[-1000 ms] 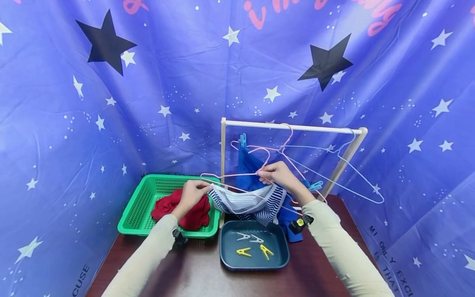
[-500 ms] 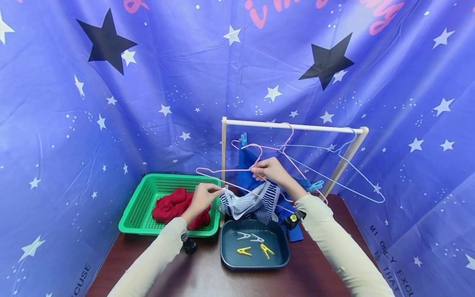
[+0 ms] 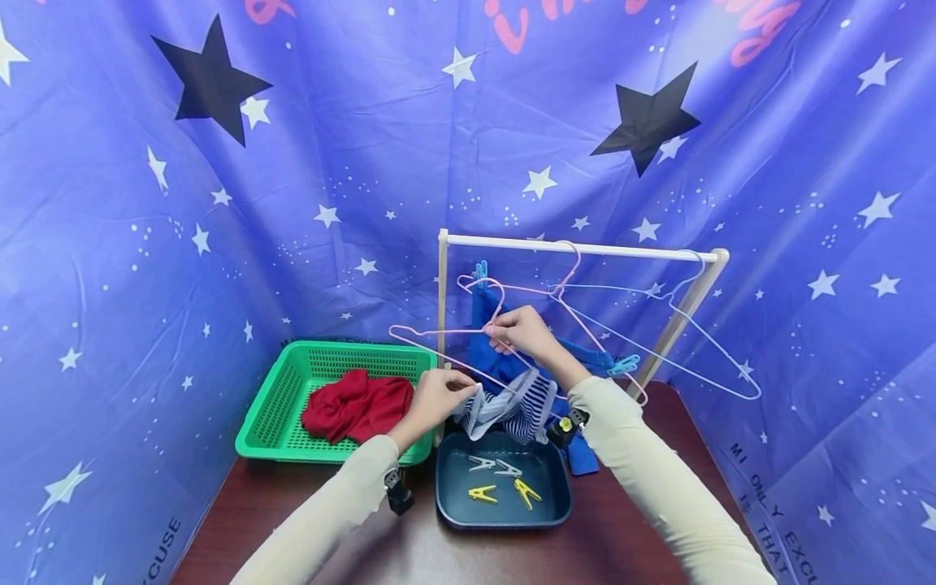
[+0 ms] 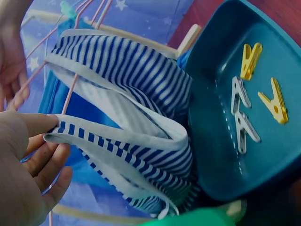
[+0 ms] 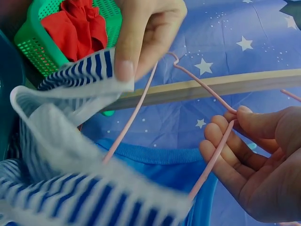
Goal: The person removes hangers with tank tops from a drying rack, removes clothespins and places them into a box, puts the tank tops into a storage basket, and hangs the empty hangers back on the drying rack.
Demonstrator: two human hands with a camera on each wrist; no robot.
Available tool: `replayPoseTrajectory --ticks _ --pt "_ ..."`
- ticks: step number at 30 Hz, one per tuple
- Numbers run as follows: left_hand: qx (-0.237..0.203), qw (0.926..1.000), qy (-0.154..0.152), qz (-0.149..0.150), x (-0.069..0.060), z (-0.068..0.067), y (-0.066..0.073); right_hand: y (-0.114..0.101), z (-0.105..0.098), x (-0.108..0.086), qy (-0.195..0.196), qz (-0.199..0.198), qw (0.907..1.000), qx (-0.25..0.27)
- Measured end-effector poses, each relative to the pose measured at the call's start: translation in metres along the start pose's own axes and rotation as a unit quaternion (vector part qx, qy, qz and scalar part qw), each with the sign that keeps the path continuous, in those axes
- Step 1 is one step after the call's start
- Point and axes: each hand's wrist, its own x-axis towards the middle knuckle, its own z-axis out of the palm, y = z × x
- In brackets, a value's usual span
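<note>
My right hand (image 3: 522,331) pinches a pink hanger (image 3: 439,331) near the base of its hook. A navy-and-white striped garment (image 4: 122,61) hangs on the hanger's right part, its waistband open around the wire. My left hand (image 3: 439,396) pinches the left end of that waistband between thumb and fingers, below the hanger's lower bar. In the right wrist view the hanger's left shoulder (image 5: 202,84) is bare of cloth. Behind, a blue garment (image 3: 490,349) hangs from another pink hanger (image 3: 581,325), held by blue clothespins (image 3: 624,366).
A wooden rack with a white rail (image 3: 512,242) stands at the back, bearing a light blue hanger (image 3: 702,325) too. At left is a green basket (image 3: 252,439) with a red garment (image 3: 358,406). A dark tray (image 3: 504,520) in front holds yellow (image 3: 483,494) and grey clothespins (image 3: 508,468).
My left hand has moved right and slightly down, drawing the waistband's left end toward my right hand, so the garment is bunched. My right hand and the hanger have shifted slightly left and up.
</note>
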Motion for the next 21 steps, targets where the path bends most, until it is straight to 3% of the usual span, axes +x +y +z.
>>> replayPoseTrajectory --ticks 8,16,21 --pt "0.022 0.9989 -0.035 0.02 0.001 0.015 0.017 -0.007 0.007 0.004 0.008 -0.001 0.9999 -0.007" --pt "0.037 0.9971 -0.057 0.033 -0.002 0.029 0.017 -0.014 0.013 0.008 0.015 0.006 0.9998 -0.006" --pt "0.015 0.9977 -0.058 0.032 -0.004 0.04 0.012 -0.014 0.016 0.014 0.018 0.017 0.9996 0.015"
